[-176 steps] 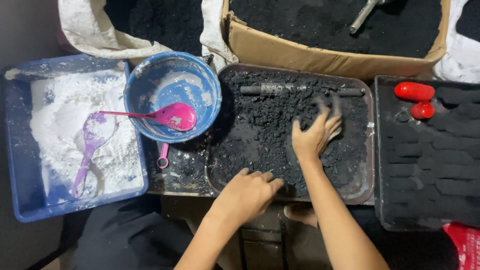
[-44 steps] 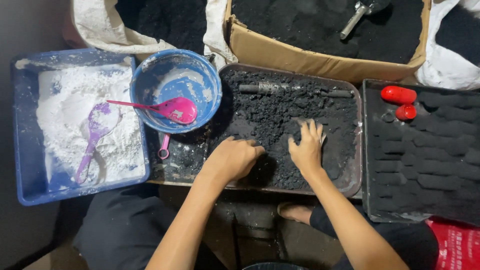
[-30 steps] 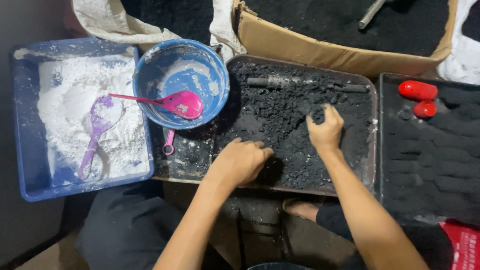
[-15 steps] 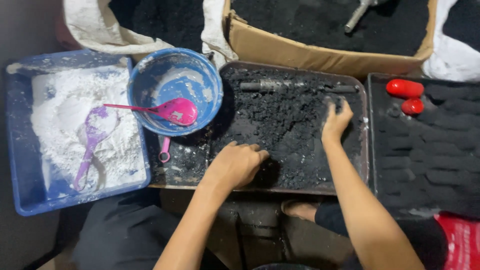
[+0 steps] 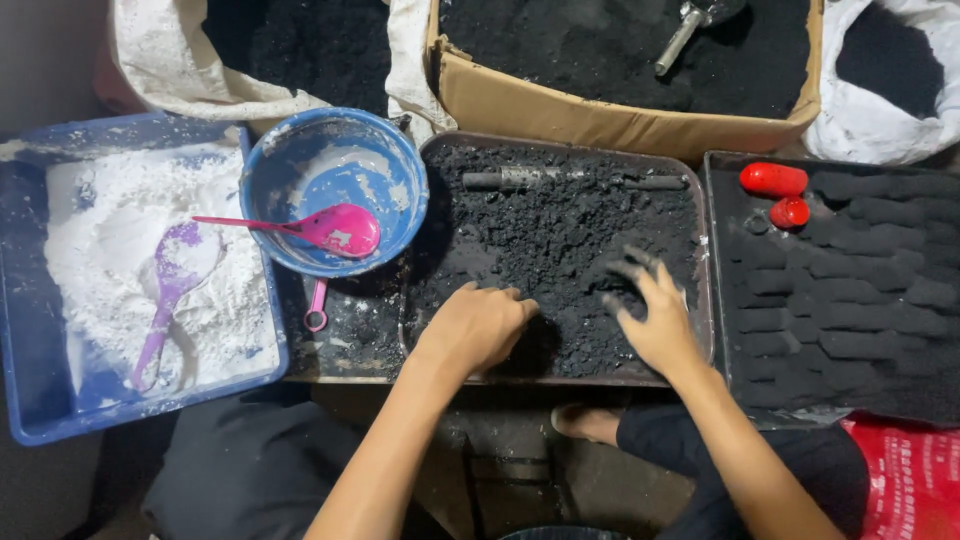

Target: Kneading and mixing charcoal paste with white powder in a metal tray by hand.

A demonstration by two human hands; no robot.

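A dark tray (image 5: 700, 345) in the middle holds black crumbly powder (image 5: 545, 235). My left hand (image 5: 478, 325) rests knuckles-up at the tray's near edge, fingers curled into the powder. My right hand (image 5: 655, 315) lies on the powder at the near right, blackened fingers spread and raking it. A dark metal rod (image 5: 570, 180) lies across the far side of the tray. Whether either hand holds powder is hidden.
A blue bowl (image 5: 300, 160) with a pink spoon (image 5: 325, 228) sits at the left. A blue bin (image 5: 60, 420) holds white powder and a purple scoop (image 5: 170, 280). A cardboard box (image 5: 620, 125) of black powder stands behind. At right, a tray of black moulded pieces (image 5: 850, 300) carries two red objects (image 5: 775, 185).
My right hand has drawn back from the tray's far right toward the near right, dragging powder. My left hand has stayed at the near edge.
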